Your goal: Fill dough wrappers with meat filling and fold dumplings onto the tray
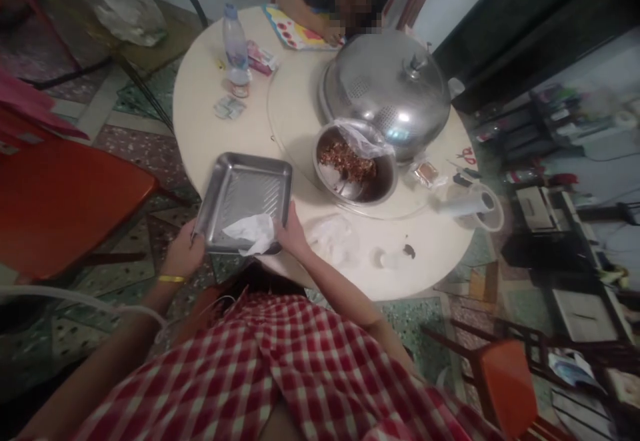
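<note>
A rectangular metal tray (240,191) with a ridged bottom is between my hands at the near left edge of the round table. My left hand (184,251) is closed on its left near corner. On the right side, my right hand (295,233) grips the tray's rim, with a crumpled white tissue (253,229) lying at the fingers and over the near rim. Whether the right fingers also pinch the tissue is hard to see. Beyond my right hand stands a steel bowl (385,184) holding a brown crumbly mixture (350,161), a spoon and a plastic bag.
A large domed steel lid (385,88) covers the table's back right. A plastic bottle (235,41) stands at the back left. Across the table sits a person (305,1) with a colourful sheet. A white plastic bag (333,238) lies near me; orange chairs (75,194) flank the table.
</note>
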Demonstrator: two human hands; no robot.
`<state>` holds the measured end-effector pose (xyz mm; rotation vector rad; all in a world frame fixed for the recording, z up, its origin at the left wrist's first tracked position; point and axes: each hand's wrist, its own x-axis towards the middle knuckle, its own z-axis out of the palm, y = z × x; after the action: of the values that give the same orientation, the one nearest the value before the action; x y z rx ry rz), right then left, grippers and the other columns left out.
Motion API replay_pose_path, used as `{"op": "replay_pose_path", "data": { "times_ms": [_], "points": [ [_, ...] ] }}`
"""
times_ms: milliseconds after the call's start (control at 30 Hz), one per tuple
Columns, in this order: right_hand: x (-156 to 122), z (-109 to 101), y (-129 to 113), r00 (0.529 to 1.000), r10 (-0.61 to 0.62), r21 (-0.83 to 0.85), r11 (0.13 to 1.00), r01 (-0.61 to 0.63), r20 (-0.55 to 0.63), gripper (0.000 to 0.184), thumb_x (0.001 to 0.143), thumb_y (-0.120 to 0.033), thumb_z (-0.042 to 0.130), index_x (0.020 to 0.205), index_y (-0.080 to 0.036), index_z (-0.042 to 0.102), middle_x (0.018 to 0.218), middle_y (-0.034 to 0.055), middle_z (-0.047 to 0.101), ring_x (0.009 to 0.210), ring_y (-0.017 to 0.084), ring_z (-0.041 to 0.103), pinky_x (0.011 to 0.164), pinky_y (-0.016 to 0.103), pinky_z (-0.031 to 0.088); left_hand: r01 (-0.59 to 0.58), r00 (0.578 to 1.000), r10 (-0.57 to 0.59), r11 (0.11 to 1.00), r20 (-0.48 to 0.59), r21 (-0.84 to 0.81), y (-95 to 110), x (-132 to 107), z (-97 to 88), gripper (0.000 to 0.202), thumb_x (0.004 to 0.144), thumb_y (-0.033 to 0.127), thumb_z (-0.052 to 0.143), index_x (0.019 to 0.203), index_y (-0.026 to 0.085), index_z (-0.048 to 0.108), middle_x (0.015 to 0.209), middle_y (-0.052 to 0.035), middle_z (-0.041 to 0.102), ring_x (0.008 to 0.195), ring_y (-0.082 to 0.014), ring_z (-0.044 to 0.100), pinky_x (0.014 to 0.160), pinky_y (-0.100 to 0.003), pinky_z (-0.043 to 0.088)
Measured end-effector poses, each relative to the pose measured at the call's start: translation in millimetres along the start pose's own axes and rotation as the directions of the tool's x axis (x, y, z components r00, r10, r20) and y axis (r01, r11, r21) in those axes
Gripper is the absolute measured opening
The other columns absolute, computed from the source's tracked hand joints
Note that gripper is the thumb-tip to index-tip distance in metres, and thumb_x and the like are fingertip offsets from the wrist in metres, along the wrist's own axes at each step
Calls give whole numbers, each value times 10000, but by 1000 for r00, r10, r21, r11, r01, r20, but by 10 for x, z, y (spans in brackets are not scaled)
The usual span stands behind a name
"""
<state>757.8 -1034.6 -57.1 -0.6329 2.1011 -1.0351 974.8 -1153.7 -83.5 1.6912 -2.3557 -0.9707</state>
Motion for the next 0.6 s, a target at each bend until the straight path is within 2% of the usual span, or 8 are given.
{"op": "replay_pose_path", "data": {
  "times_ms": [67,133,233,267,333,467,533,600],
  "points": [
    [-14,-130,-56,982,-187,-285,941,180,4,656,917,-219,567,1541,-106,398,1600,221,377,1456,363,399,1211,552,321,24,999,-24,1000,28,2,38,78,-15,531,974,288,365,1464,108,466,932,-42,705,773,-175,631,801,-301,535],
    [2,-193,-134,912,-358,-526,746,408,200,484,993,-249,487,1469,-168,517,1487,193,495,1343,331,502,1137,504,420,27,999,-27,1000,32,5,63,138,-35,552,979,299,347,1487,112,453,1026,-79,710,862,-211,642,886,-368,527],
    [125,-105,-202,721,-318,-531,509,677,615,449,1011,-237,499,1459,-254,535,1332,116,585,1150,233,620,993,357,515,-7,1000,7,1000,23,-17,58,203,-22,571,973,342,374,1500,138,455,1172,-91,703,980,-238,644,979,-429,506],
    [181,-34,-202,665,-275,-514,458,725,694,453,999,-226,530,1451,-252,541,1312,107,589,1108,219,635,960,334,520,-29,1000,29,999,11,-34,45,222,-4,580,970,353,385,1509,151,445,1241,-82,688,1035,-234,637,1010,-427,495],
    [295,138,-179,604,-235,-499,382,778,762,395,984,-196,552,1374,-221,602,1273,104,600,1038,205,647,912,314,514,-81,997,80,994,-19,-74,13,259,39,600,953,338,406,1527,165,420,1353,-54,645,1129,-208,611,1059,-393,473],
    [535,491,-218,556,-315,-466,320,825,769,262,1007,-172,489,1185,-192,681,1194,70,625,1000,182,627,860,281,478,-171,984,165,980,-59,-104,-18,326,78,624,901,268,432,1517,171,445,1282,-19,681,1094,-181,617,1024,-331,486],
    [721,601,-345,593,-365,-498,325,804,718,280,1024,-188,466,1230,-185,656,1233,73,613,1051,188,610,887,283,461,-192,980,187,978,-66,-82,-4,344,65,621,896,274,437,1508,179,470,1142,-23,720,998,-198,641,964,-340,511],
    [959,612,-510,678,-416,-576,358,734,606,337,1037,-174,437,1341,-164,583,1300,99,583,1126,199,583,944,296,440,-207,977,203,977,-70,-48,20,350,49,608,900,285,435,1499,198,493,1022,-30,730,920,-222,656,909,-366,527]
  ]
}}
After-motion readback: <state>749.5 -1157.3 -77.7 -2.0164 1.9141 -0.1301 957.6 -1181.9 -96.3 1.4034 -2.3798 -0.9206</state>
